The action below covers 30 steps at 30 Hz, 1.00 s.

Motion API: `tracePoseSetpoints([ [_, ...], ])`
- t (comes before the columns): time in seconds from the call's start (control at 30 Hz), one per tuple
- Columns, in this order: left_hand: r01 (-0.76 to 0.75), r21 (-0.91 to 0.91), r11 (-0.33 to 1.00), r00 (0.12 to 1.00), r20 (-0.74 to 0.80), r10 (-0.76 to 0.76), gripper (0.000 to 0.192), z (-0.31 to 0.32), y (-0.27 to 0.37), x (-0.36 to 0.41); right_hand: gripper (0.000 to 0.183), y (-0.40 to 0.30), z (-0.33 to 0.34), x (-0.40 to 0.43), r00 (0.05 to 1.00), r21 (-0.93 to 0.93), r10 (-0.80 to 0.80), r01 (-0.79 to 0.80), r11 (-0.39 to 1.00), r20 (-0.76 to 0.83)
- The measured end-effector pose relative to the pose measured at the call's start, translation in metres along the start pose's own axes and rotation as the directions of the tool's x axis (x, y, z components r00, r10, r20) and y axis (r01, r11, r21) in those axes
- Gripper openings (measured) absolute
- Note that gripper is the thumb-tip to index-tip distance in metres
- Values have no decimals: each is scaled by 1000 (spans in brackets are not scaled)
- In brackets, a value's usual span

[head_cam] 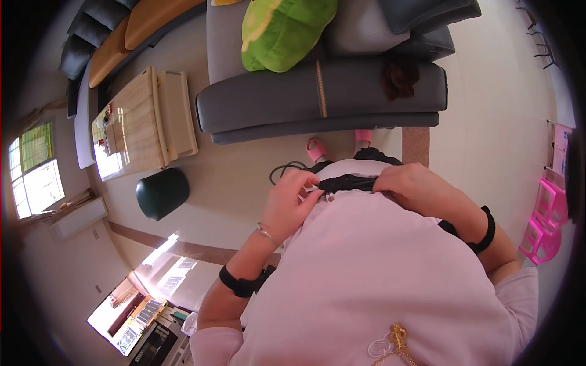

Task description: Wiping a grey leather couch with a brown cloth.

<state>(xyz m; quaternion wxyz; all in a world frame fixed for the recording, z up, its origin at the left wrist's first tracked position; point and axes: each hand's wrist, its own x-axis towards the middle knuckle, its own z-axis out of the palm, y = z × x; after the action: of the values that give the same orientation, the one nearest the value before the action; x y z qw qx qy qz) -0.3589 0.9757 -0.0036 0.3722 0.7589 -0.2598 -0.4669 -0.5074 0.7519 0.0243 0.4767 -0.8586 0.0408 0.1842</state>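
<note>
A black fabric item point(350, 182), possibly a waist pouch or bunched waistband, lies across my waist above the pale pink shirt point(389, 256). At its left end is my left hand point(293, 196), with thumb and fingertips pinching the edge. My right hand point(407, 185) grips the other end, fingers curled over and partly hidden. Small cord ends point(328, 197) hang beside the left thumb. A dark cable loop point(286, 170) sticks out beyond the left hand. Black bands wrap both forearms, and a bracelet point(265, 232) circles the left wrist.
Just ahead stands a grey sofa point(270, 103) with a green plush cushion point(288, 34) and a dark brown item point(399, 78) on it. Pink slippers point(316, 150) are on my feet. Leftward are a dark green stool point(162, 193) and a marble-look table point(137, 123); pink plastic stools point(542, 240) stand far right.
</note>
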Motion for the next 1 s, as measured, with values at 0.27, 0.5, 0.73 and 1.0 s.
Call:
tracePoseSetpoints([
  [0.27, -105, 261, 959, 994, 1, 109, 23, 20, -20, 11, 14, -14, 0, 6, 995, -95, 85, -81, 992, 42],
  [0.5, -124, 342, 932, 978, -118, 173, 17, 30, -31, 16, 18, -14, 7, -4, 998, -266, -14, 30, 964, 61],
  [0.73, -178, 391, 903, 954, -156, 255, 12, 32, -33, 21, 20, -9, 10, -11, 990, -267, -89, 115, 957, 106],
  [1.0, -225, 414, 882, 937, -157, 312, 12, 31, -34, 23, 19, -6, 19, -8, 995, -152, -79, 69, 986, -57],
])
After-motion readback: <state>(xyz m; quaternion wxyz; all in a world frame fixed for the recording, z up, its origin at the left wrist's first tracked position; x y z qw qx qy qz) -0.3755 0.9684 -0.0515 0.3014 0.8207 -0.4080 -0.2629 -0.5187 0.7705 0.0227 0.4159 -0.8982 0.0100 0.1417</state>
